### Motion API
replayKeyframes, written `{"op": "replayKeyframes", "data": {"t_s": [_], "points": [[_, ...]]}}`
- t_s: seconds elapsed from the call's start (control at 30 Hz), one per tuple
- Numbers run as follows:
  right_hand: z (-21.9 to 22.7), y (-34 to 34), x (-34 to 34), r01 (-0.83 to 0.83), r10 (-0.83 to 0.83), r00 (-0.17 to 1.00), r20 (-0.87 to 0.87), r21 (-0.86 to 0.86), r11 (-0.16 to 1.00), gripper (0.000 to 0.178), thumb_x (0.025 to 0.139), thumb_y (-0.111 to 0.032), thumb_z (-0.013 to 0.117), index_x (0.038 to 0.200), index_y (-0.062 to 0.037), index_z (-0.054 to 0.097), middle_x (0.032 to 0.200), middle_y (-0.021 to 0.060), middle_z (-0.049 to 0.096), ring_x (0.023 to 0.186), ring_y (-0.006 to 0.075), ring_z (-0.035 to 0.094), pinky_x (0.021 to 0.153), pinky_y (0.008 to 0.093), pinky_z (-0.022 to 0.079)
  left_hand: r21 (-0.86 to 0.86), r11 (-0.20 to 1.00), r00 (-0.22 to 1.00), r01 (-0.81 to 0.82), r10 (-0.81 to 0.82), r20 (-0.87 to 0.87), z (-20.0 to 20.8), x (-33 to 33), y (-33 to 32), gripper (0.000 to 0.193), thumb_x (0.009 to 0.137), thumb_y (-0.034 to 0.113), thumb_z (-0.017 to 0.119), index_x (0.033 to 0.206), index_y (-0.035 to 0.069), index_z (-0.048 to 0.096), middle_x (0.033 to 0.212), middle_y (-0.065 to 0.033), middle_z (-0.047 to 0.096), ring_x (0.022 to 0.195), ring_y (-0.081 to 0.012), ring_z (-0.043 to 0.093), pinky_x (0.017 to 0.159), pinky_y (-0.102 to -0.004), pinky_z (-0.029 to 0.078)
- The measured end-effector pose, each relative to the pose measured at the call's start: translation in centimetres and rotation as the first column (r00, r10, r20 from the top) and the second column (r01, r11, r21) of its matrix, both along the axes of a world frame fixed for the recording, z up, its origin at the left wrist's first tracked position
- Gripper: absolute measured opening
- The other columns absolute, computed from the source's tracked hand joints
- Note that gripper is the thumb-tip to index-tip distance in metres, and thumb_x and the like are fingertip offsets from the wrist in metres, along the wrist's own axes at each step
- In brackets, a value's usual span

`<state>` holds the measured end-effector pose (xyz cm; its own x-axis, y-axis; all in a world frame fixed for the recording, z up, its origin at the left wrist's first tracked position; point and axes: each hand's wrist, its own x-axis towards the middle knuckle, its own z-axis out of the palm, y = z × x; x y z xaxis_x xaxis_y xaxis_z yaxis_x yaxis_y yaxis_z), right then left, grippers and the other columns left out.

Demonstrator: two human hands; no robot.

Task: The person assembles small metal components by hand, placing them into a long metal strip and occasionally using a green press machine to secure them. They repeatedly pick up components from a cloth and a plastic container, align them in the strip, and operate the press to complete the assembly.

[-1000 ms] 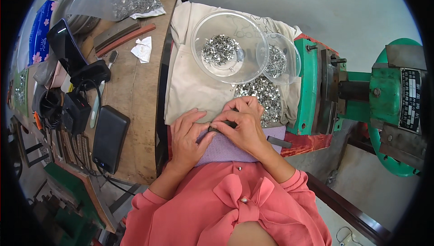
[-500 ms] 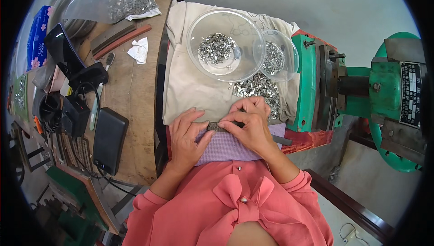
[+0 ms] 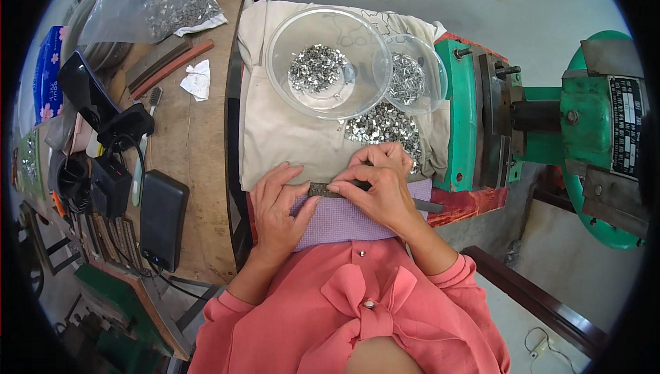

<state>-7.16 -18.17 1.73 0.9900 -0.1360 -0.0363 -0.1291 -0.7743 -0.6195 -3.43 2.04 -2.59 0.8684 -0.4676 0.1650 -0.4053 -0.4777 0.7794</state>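
On the lilac cloth (image 3: 328, 217) in front of me lies a short dark metal bar (image 3: 319, 189) with a rough, notched-looking top. My left hand (image 3: 278, 202) has its thumb and fingertips closed about the bar's left end. At the bar's right end my right hand (image 3: 378, 185) pinches thumb and forefinger together; anything between those tips is too small to make out. Something dark sits under the right hand's curled fingers. A flat grey metal strip (image 3: 429, 205) sticks out beyond that hand; whether these join is hidden. A heap of small shiny metal pieces (image 3: 385, 128) lies just beyond.
A large clear plastic bowl (image 3: 275, 89) and a smaller clear bowl (image 3: 440, 85) hold metal bits on a beige cloth (image 3: 258, 133). Right stands a green machine (image 3: 462, 126). The wooden table (image 3: 196, 188) at left carries a black power bank (image 3: 163, 225), cables and a phone (image 3: 86, 89).
The view has shifted slightly, so the table and bowls sit a little further left. Both hands stay at the bar in nearly the same pose.
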Motion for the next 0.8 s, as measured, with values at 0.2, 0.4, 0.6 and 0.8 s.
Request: {"op": "replayKeyframes", "data": {"t_s": [0.2,0.4,0.6,0.8], "points": [[-0.2,-0.6,-0.4,-0.005,0.005,1.000,0.011,-0.005,1.000,0.016,0.072,-0.032,0.085,0.081,-0.0192,0.081,0.092,-0.0052,0.060,0.103,0.0230,0.046,0.091,0.0416,0.026,-0.003,1.000,1.000,0.008,-0.008,0.004,0.0,0.1,0.0,0.028,0.073,0.011,0.083,0.096,0.006,0.069,0.126,-0.0107,0.064,0.124,-0.0351,0.055,0.104,-0.0453,0.037],[-0.1,-0.5,-0.5,0.011,-0.011,1.000,0.004,-0.017,1.000,0.016,0.071,-0.032,0.085,0.080,-0.0195,0.081,0.092,-0.0058,0.060,0.103,0.0227,0.046,0.091,0.0417,0.026,0.001,1.000,1.000,0.008,-0.008,0.003,0.1,0.1,0.0,0.028,0.073,0.011,0.083,0.096,0.006,0.069,0.126,-0.0109,0.064,0.124,-0.0348,0.055,0.104,-0.0452,0.037],[-0.4,-1.2,-1.2,0.024,-0.024,1.000,0.002,-0.024,0.999,0.016,0.071,-0.033,0.086,0.080,-0.0196,0.082,0.092,-0.0063,0.060,0.104,0.0225,0.046,0.092,0.0419,0.025,0.000,1.000,1.000,0.010,-0.010,0.001,0.1,0.1,0.0,0.028,0.073,0.012,0.083,0.096,0.006,0.069,0.125,-0.0111,0.064,0.124,-0.0348,0.055,0.104,-0.0453,0.037],[-0.1,-1.3,-1.0,0.019,-0.019,1.000,-0.001,-0.036,0.999,0.016,0.071,-0.032,0.086,0.080,-0.0191,0.081,0.092,-0.0058,0.060,0.104,0.0226,0.045,0.091,0.0420,0.025,0.004,1.000,1.000,0.015,-0.015,0.005,0.1,0.1,-0.1,0.027,0.074,0.012,0.083,0.096,0.005,0.069,0.125,-0.0120,0.064,0.123,-0.0356,0.056,0.104,-0.0458,0.038]]}}
